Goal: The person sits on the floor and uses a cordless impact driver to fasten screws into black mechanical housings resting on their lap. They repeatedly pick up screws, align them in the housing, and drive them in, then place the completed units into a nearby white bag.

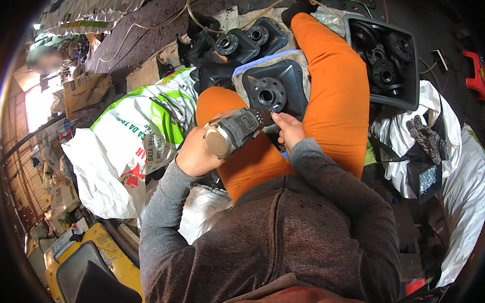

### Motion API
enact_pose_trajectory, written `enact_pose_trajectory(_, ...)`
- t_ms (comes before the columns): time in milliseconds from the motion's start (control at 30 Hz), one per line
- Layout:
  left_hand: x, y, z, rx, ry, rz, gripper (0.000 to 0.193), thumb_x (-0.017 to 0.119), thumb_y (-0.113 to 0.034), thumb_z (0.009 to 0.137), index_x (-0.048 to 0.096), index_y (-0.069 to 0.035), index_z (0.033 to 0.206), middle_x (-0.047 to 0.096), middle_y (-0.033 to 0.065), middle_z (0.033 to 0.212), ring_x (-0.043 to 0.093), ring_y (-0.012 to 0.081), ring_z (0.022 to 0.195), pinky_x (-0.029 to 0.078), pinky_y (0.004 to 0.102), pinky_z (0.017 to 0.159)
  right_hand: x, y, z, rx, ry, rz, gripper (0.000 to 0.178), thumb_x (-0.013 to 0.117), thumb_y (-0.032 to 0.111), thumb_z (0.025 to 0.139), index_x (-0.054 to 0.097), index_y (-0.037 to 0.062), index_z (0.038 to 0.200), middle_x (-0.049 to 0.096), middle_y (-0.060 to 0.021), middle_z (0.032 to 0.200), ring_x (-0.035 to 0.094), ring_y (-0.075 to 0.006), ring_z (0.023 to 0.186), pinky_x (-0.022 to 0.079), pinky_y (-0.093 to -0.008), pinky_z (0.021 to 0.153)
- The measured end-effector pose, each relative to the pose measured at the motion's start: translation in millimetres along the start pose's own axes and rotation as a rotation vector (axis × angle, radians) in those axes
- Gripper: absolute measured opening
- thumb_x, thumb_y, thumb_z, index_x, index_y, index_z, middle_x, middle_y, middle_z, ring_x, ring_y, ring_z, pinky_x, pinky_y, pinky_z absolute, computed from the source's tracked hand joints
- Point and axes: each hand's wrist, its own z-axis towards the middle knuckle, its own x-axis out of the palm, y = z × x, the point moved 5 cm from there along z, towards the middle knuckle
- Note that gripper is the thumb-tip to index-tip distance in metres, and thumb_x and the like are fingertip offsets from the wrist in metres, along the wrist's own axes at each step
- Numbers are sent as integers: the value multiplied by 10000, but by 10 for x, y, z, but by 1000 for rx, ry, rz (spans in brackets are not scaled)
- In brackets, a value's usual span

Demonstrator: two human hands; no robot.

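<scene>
My left hand (191,154) is wrapped round a grey and black power drill (238,130), its chuck pointing away and to the right. Close to the tip of the chuck, the fingers of my right hand (290,131) are pinched together; a small shiny metal piece shows there, too small to tell whether it is a bit or a screw. Just beyond the chuck, between my knees, lies a black square-based part (291,81) with a round, holed flange (268,93) facing up. The drill's grip is hidden by my left hand.
More black flanged parts (226,44) lie farther off, left of centre. A dark bin (417,67) full of round black flanges stands right of my orange-trousered leg. White printed sacks (120,142) lie at the left, with a glove (427,137) on the right. A hose runs across the back.
</scene>
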Motion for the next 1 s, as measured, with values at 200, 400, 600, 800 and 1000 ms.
enact_pose_trajectory(200, -123, -209, 242, -64, 68, 104, 479, 686, -64, 638, 597, 7, 1104, 664, 206, 943, 639, 380, 856, 518, 396, 777, -19, -18, 161, -60, 31, 11, 244, 644, 287, 927, 654, 46, 965, 550, 30, 712, 367, -36, 507, 289, -232, 404)
enact_pose_trajectory(400, -126, -213, 419, -149, 145, 204, 519, 722, -87, 612, 595, -29, 1111, 655, 168, 932, 639, 370, 802, 525, 403, 710, 0, 28, 201, -114, 42, -60, 273, 626, 261, 946, 673, -3, 991, 640, 5, 827, 510, -57, 676, 427, -225, 607)
enact_pose_trajectory(600, -48, -334, 507, -4, 99, 175, 658, 766, -230, 714, 473, -197, 1303, 680, 152, 888, 675, 343, 803, 543, 416, 679, 18, 70, 167, -96, 29, -72, 221, 574, 166, 966, 663, -32, 1011, 655, -5, 858, 536, -61, 764, 443, -253, 697)
enact_pose_trajectory(800, 15, -323, 511, -6, 77, 81, 622, 757, -177, 718, 501, -192, 1284, 680, 132, 913, 672, 347, 793, 542, 412, 685, -56, -23, 220, -133, 31, -169, 218, 550, 150, 969, 659, -34, 1008, 638, -2, 832, 539, -55, 779, 445, -250, 699)
enact_pose_trajectory(1000, -4, -219, 483, -71, 90, 141, 489, 740, -113, 652, 598, -63, 1117, 672, 149, 930, 653, 354, 836, 531, 405, 746, -17, 11, 242, -148, 15, -105, 236, 594, 190, 954, 663, -34, 982, 653, -17, 846, 540, -66, 779, 442, -252, 713)
